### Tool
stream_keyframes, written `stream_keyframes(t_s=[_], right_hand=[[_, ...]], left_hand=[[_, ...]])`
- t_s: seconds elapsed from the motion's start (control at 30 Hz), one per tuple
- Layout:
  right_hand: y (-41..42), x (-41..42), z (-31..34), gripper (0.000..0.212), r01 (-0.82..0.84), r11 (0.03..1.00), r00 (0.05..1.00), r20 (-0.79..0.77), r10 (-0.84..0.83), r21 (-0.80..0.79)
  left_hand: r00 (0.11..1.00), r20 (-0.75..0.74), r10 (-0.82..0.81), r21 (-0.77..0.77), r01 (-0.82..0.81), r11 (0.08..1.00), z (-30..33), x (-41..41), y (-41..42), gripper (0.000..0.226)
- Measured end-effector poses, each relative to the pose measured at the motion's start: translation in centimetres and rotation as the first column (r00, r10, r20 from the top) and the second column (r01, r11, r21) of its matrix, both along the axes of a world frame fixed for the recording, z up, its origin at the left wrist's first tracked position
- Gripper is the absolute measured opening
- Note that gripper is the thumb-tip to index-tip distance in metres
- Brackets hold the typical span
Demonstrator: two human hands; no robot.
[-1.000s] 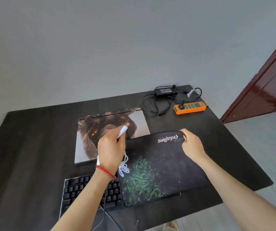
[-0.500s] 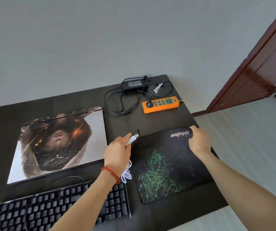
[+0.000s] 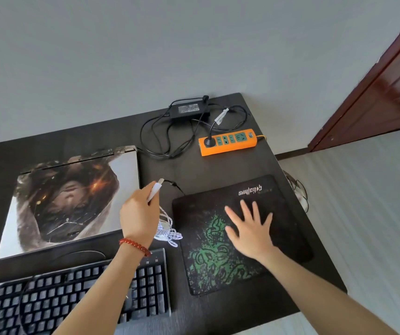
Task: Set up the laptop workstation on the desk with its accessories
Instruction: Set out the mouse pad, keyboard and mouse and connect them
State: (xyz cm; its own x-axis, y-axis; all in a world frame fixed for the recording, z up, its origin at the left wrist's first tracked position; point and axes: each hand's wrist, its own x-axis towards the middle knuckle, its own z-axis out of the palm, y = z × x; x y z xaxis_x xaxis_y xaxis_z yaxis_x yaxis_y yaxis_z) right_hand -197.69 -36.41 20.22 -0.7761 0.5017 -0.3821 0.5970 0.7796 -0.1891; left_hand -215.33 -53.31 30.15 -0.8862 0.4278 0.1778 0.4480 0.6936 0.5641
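On mouse pad [image 3: 288,213]: right hand [image 3: 249,228] flat, mid-pad

One closed laptop [image 3: 73,201], one keyboard [image 3: 73,303], one mouse pad [image 3: 218,257], one orange power strip [image 3: 228,142], one power adapter [image 3: 189,108], one white cable [image 3: 167,228], two hands

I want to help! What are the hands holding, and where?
The left hand grips a white USB cable by its plug end. The right hand holds nothing, lying flat on the mouse pad.
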Motion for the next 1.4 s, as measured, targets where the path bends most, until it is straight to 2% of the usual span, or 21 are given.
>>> stream_keyframes(t_s=[0.1,0.23,0.37,0.5,0.57,0.63,0.7,0.83,0.93,1.03,1.27,1.4], right_hand=[[-0.8,1.1,-1.6,0.063,-0.036,0.999,0.996,0.087,0.034,0.024],[-0.4,1.3,-1.5,0.063,-0.02,1.0,0.994,0.106,0.018,0.012],[-0.7,1.7,-1.4,0.062,-0.02,1.0,0.991,0.13,0.017,0.019],[-0.8,2.2,-1.3,0.062,0.01,1.0,0.994,0.112,-0.012,0.025],[-0.5,2.3,-1.1,0.058,0.114,0.993,0.993,0.027,-0.114,0.026],[0.5,2.8,-0.8,0.057,0.316,0.946,0.948,-0.07,-0.311,0.077],[1.9,3.6,-0.8,0.06,0.483,0.867,0.875,-0.077,-0.477,0.121],[4.1,4.1,-0.8,0.063,0.653,0.751,0.757,-0.057,-0.65,0.099],[5.3,3.6,-0.6,0.046,0.764,0.645,0.641,-0.125,-0.758,0.007],[6.2,3.5,-0.5,0.032,0.803,0.591,0.568,-0.197,-0.799,-0.078],[7.0,4.2,-0.8,0.03,0.783,0.607,0.559,-0.277,-0.782,-0.134],[7.4,4.6,-1.1,0.029,0.793,0.591,0.546,-0.258,-0.797,-0.146]], left_hand=[[0.999,0.03,0.037,0.046,-0.039,0.998,0.5,0.0,-0.5,0.034],[0.993,0.092,0.071,0.055,-0.076,0.996,0.7,0.1,-0.9,0.042],[0.994,0.105,0.033,0.069,-0.04,0.997,0.8,0.4,-1.2,0.052],[0.994,0.099,0.045,0.099,-0.055,0.994,0.5,0.5,-1.5,0.051],[0.993,0.108,0.04,0.116,-0.053,0.992,0.3,0.5,-1.7,0.05],[0.992,0.126,0.025,0.117,-0.04,0.992,0.3,0.7,-1.5,0.049],[0.99,0.139,0.009,0.126,-0.027,0.992,0.2,0.9,-0.9,0.048],[0.99,0.14,0.014,0.112,-0.03,0.993,0.1,0.9,0.3,0.036],[0.988,0.153,0.028,0.102,-0.044,0.994,-0.1,0.6,0.8,0.026],[0.989,0.142,0.033,0.103,-0.048,0.994,-0.2,0.7,1.3,0.025],[0.993,0.106,0.052,0.088,-0.062,0.994,0.0,1.1,2.0,0.03],[0.994,0.094,0.059,0.096,-0.068,0.993,0.0,1.1,2.2,0.028]])
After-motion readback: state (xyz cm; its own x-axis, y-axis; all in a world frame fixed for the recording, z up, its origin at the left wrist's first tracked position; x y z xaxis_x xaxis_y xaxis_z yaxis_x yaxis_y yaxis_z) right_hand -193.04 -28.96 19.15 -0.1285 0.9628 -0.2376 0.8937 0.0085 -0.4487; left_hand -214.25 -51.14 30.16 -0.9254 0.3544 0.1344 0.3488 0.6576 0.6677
